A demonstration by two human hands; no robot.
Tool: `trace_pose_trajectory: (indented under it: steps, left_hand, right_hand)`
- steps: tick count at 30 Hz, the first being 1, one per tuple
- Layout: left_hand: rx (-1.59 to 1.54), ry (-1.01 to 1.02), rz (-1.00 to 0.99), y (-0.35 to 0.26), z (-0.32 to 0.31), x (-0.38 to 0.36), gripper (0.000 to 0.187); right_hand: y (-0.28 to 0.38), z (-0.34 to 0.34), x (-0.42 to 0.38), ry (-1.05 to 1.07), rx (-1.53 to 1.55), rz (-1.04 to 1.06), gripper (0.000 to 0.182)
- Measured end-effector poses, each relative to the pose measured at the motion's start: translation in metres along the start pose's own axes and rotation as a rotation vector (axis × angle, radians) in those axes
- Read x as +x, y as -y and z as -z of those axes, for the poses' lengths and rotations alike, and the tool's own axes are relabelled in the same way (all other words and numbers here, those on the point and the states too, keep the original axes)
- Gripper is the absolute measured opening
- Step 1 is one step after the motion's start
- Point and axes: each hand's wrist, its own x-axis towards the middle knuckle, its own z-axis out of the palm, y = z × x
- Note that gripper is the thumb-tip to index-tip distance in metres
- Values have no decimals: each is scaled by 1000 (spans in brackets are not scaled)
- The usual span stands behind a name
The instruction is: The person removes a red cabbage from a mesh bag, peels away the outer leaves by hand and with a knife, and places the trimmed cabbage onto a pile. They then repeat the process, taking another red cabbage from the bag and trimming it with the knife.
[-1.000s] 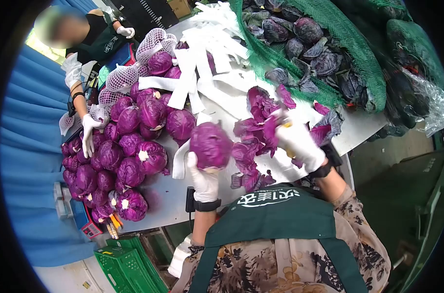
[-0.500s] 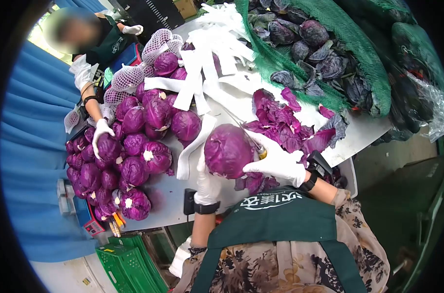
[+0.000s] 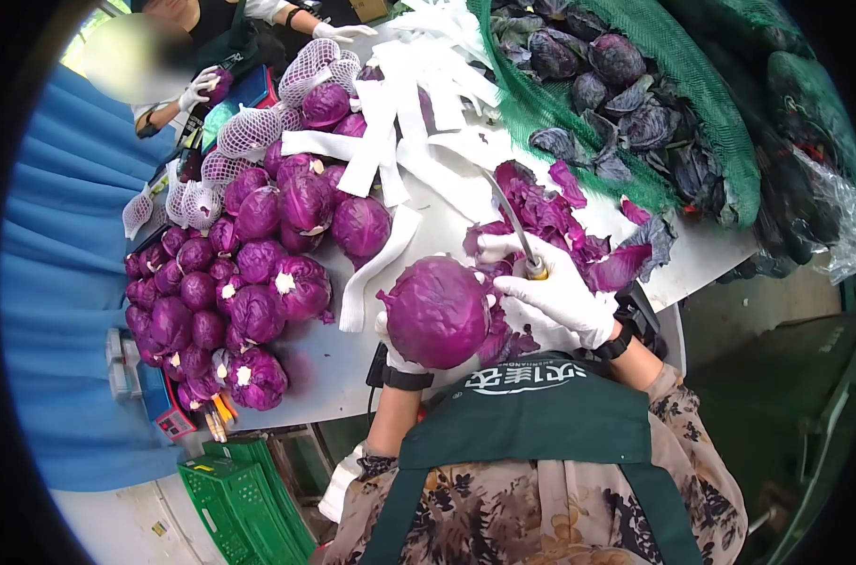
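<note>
A round purple red cabbage (image 3: 437, 313) rests in my gloved left hand (image 3: 405, 354), which holds it from the left and underneath; most of those fingers are hidden behind it. My gloved right hand (image 3: 567, 299) grips a curved knife (image 3: 513, 215) by its yellowish handle, the thin blade pointing up and away. That hand is just right of the cabbage, near its pale stem side. Beyond it, torn purple leaves (image 3: 548, 218) lie on the metal table (image 3: 334, 372).
Trimmed red cabbages (image 3: 256, 311) are heaped on the left, some in white foam nets (image 3: 249, 132). White foam strips (image 3: 381, 141) lie behind. A green mesh sack (image 3: 729, 141) holds untrimmed cabbages. Across the table, a co-worker's gloved hand (image 3: 200, 88) holds a small cabbage. Green crates (image 3: 239, 499) stand below.
My cabbage has come lower and turned. My right hand has drawn off it, the knife blade now raised. The co-worker has lifted a cabbage from the heap toward the back.
</note>
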Motion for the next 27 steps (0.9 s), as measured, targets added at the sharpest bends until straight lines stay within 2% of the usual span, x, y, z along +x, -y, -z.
trace_pose_trajectory:
  steps: [1, 2, 4, 5, 7, 9, 10, 11, 12, 15, 16, 19, 21, 22, 25, 27]
  left_hand:
    - [-19, -9, 34, 2, 2, 3, 76]
    - [-66, 97, 28, 3, 5, 4, 63]
    - [-158, 31, 50, 6, 2, 1, 66]
    - [-246, -33, 71, 5, -15, 2, 68]
    - [-305, 10, 0, 6, -50, 1, 75]
    - [-349, -158, 135, 4, -70, 8, 82]
    - [-221, -342, 99, 3, -82, 8, 81]
    - [-231, -342, 87, 6, -81, 9, 81]
    - [-181, -390, 91, 9, -81, 10, 78]
    - [-133, -472, 93, 19, -80, 11, 72]
    - [-179, -466, 104, 21, -79, 11, 74]
    - [-209, -547, 108, 27, -80, 10, 69]
    - [-277, -647, 135, 28, -79, 11, 55]
    - [-282, -648, 132, 28, -79, 12, 55]
    - [-383, -702, 172, 29, -80, 15, 42]
    - [-372, -733, 162, 29, -85, 17, 41]
  right_hand:
    - [2, -1, 1, -12, -19, 1, 44]
    - [1, -2, 2, -12, -18, -4, 44]
    - [-4, -4, 3, 44, -110, 185, 42]
    - [-10, 0, 6, 43, -110, 180, 42]
    - [-24, 14, 9, 44, -283, 184, 42]
    - [-19, 17, 1, 48, -395, 169, 49]
    - [-19, 14, -5, 21, -466, 124, 50]
    - [-18, 13, -11, -7, -538, 79, 51]
    - [-18, 11, -18, 14, -612, 6, 54]
    - [-45, 10, -23, 13, -798, 134, 60]
    - [-43, 8, -24, 62, -927, 85, 61]
    - [-61, 7, -27, 10, -1262, 373, 68]
    - [-61, 4, -25, 14, -1324, 325, 69]
    - [-62, 2, -25, 10, -1382, 279, 70]
    - [-63, 2, -21, 4, -1335, 309, 70]
    - [-69, 3, -19, 3, -1350, 310, 70]
